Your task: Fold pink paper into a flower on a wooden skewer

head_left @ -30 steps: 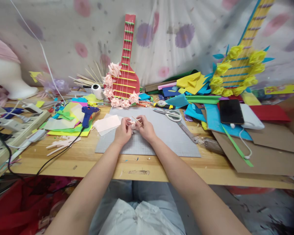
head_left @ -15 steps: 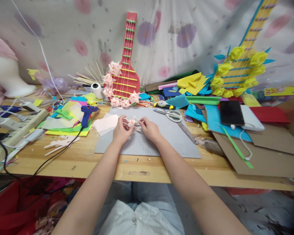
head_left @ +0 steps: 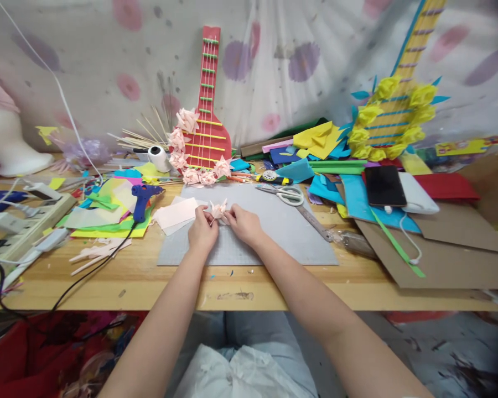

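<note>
A small pale pink paper flower is held between both my hands over a grey cutting mat. My left hand pinches its left side with fingers closed. Closed fingers of my right hand grip its right side. A stack of pale pink paper squares lies just left of my left hand. Behind the mat leans a red cardboard guitar edged with similar pink flowers.
A blue glue gun rests on coloured sheets at left, its black cord running down the table. Scissors and a metal ruler lie at the mat's right. A phone, cardboard and a yellow-flowered guitar fill the right.
The pink paper piece has opened out into a flower shape between my fingers. Both hands shifted slightly left and farther up the mat.
</note>
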A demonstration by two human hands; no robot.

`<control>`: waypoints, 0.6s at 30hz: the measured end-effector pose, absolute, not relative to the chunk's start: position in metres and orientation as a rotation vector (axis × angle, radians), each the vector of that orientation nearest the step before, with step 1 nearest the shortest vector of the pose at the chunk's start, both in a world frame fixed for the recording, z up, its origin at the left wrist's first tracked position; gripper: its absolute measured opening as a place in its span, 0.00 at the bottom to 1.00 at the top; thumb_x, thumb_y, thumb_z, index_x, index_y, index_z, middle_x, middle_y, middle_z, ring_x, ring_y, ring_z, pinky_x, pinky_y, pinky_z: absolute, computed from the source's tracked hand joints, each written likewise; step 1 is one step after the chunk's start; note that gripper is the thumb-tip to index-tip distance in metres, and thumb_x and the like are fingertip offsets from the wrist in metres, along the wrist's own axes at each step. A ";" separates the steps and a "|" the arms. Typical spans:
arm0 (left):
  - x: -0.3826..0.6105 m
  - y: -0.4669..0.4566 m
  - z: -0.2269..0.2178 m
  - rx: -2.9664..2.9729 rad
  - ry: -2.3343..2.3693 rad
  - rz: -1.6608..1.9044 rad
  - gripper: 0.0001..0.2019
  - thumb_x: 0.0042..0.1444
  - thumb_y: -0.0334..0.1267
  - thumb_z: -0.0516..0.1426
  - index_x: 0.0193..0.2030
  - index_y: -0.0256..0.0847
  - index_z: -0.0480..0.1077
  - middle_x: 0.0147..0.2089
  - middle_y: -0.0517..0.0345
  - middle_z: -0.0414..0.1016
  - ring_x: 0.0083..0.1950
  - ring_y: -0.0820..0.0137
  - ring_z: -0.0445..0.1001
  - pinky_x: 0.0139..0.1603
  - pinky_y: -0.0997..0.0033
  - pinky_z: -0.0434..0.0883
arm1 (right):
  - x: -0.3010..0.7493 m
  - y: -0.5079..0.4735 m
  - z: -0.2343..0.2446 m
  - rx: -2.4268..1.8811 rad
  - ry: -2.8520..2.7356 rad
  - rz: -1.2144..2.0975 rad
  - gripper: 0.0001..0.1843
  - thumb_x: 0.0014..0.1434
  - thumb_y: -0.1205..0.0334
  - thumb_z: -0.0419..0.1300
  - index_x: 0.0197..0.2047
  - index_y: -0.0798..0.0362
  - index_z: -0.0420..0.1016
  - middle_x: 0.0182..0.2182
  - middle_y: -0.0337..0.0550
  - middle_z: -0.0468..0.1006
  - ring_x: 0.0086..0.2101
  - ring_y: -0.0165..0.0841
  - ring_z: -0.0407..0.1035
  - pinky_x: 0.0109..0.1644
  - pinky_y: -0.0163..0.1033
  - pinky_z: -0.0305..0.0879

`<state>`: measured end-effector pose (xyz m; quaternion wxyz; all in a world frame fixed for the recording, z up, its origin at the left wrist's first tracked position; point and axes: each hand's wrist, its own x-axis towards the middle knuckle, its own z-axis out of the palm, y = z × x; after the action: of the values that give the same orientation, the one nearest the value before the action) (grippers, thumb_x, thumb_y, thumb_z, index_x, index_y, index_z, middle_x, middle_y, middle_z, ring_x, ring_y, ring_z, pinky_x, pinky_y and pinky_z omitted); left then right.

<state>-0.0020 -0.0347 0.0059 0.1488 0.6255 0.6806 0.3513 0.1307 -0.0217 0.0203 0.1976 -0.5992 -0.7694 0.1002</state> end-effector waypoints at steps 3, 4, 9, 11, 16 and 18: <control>-0.001 -0.033 0.006 1.836 1.971 1.003 0.19 0.50 0.35 0.51 0.49 0.43 0.50 0.35 0.60 0.71 0.36 0.69 0.71 0.30 0.72 0.60 | 0.124 -0.025 0.024 -1.752 -2.207 0.210 0.21 0.63 0.52 0.36 0.42 0.51 0.65 0.36 0.43 0.76 0.35 0.33 0.70 0.34 0.34 0.56; 0.000 -0.033 0.006 1.851 1.977 1.002 0.19 0.50 0.35 0.51 0.49 0.43 0.50 0.35 0.60 0.71 0.36 0.69 0.71 0.30 0.72 0.60 | 0.122 -0.026 0.025 -1.768 -2.213 0.200 0.23 0.63 0.51 0.34 0.43 0.51 0.65 0.37 0.44 0.76 0.36 0.33 0.70 0.34 0.34 0.56; 0.001 -0.032 0.004 1.919 1.973 1.026 0.16 0.51 0.37 0.51 0.46 0.43 0.52 0.36 0.57 0.71 0.36 0.66 0.72 0.30 0.70 0.60 | 0.116 -0.029 0.026 -1.832 -2.157 0.237 0.33 0.59 0.42 0.30 0.42 0.52 0.69 0.37 0.46 0.76 0.36 0.34 0.70 0.36 0.35 0.57; 0.001 -0.031 0.003 1.932 1.954 1.039 0.14 0.51 0.38 0.50 0.45 0.43 0.53 0.35 0.56 0.71 0.36 0.65 0.71 0.30 0.70 0.60 | 0.116 -0.028 0.024 -1.844 -2.123 0.237 0.34 0.58 0.40 0.31 0.40 0.52 0.71 0.36 0.47 0.76 0.36 0.34 0.70 0.36 0.35 0.57; 0.001 -0.032 0.002 1.977 1.937 1.123 0.11 0.49 0.36 0.52 0.40 0.43 0.56 0.34 0.55 0.69 0.35 0.65 0.70 0.31 0.69 0.62 | 0.117 -0.026 0.019 -1.817 -2.087 0.228 0.34 0.59 0.41 0.31 0.38 0.50 0.73 0.35 0.45 0.77 0.35 0.32 0.70 0.34 0.34 0.56; 0.001 -0.034 0.004 2.051 1.934 1.230 0.10 0.47 0.35 0.53 0.37 0.42 0.57 0.35 0.54 0.67 0.37 0.65 0.68 0.35 0.68 0.63 | 0.117 -0.026 0.019 -1.823 -2.071 0.230 0.34 0.58 0.40 0.31 0.38 0.50 0.73 0.34 0.45 0.77 0.35 0.32 0.70 0.33 0.33 0.55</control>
<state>0.0006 -0.0336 0.0037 0.0329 0.6666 0.6285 0.3995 0.1168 -0.0263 0.0193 0.1855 -0.6470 -0.7350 0.0818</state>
